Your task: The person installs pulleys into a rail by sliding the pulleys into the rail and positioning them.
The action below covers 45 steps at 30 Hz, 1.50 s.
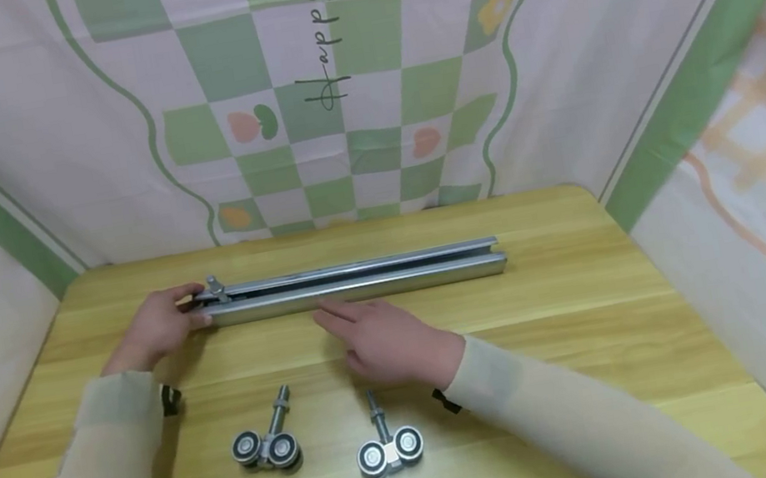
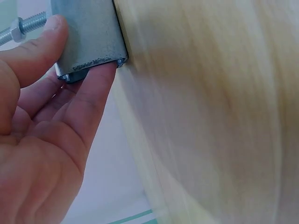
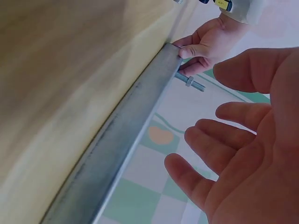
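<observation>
Rail (image 1: 361, 288) lay lengthwise on the far part of the worktop (image 1: 595, 322), slot up, w/ a nutted bolt (image 1: 213, 286) standing out of it near the L end. L hand (image 1: 158, 327) gripped that end, thumb on the near wall; R hand (image 1: 393, 343) held nothing, fingers loosely bent just beside that wall, contact hard to tell. Step in hand was prob. working the bolt's hidden wheels along the channel; doing it well meant keeping the bolt upright, wheels square to the track, & pushing low at the mouth, not at the bolt tip. R hand was best used bracing the rail vs sliding, fingertips clear of cut edges. One roller carriage (image 1: 266, 451) & a second carriage (image 1: 390, 453) lay apart, nearer the person, bolts pointing railward.

Only legible word: "Happy", running sideways on the checked cloth (image 1: 320, 46) behind, w/ a cut-off stroke past it. Yellow label (image 3: 223, 4) by the L sleeve (image 3: 247, 10) was too small to read; no brand visible on rail or carriages
</observation>
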### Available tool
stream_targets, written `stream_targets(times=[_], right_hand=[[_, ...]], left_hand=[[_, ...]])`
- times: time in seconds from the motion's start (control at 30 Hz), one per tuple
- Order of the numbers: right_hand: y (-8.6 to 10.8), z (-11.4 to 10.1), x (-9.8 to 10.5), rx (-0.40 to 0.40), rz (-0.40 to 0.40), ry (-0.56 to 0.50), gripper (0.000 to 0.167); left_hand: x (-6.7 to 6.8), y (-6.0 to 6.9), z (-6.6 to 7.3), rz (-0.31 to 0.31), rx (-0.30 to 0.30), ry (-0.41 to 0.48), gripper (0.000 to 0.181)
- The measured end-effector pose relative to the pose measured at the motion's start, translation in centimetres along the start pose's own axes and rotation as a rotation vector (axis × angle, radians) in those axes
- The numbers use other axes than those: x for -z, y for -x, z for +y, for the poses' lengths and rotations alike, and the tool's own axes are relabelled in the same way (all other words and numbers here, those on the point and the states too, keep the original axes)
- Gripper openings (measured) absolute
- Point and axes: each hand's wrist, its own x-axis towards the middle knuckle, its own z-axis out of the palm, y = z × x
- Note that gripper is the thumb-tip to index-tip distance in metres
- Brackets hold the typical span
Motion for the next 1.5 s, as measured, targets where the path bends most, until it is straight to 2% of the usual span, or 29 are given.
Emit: stream_targets(times=[0.33,0.57,0.83,1.0,1.2,1.4,1.5], right_hand=[[2.9,-0.1,-0.5,-0.059,-0.002,-0.086,0.057],[4.3,-0.9,-0.8,-0.135,-0.03,-0.05,0.055],[5.7,-2.3,-1.2,-0.215,-0.089,-0.055,0.058],[6.0,-2.9,-1.5,-0.233,-0.117,-0.069,0.054],[5.9,-3.3,-1.8,-0.302,-0.167,-0.146,0.046],[5.6,-3.8,-2.2,-0.314,-0.185,-0.179,0.02],[5.5,-4.2,-2.3,-0.316,-0.194,-0.194,0.019]], left_hand=[[0.1,0.1,0.1,0.007,-0.006,-0.003,0.063],[0.0,0.0,0.1,-0.005,0.012,0.0,0.064],[-0.1,0.0,-0.1,-0.001,0.008,-0.01,0.064],[-0.2,0.0,-0.1,0.001,0.009,-0.022,0.064],[-0.1,0.1,0.1,-0.005,0.02,-0.012,0.064],[0.0,0.3,0.3,-0.017,0.016,0.007,0.066],[0.0,0.3,0.3,-0.016,0.014,0.017,0.066]])
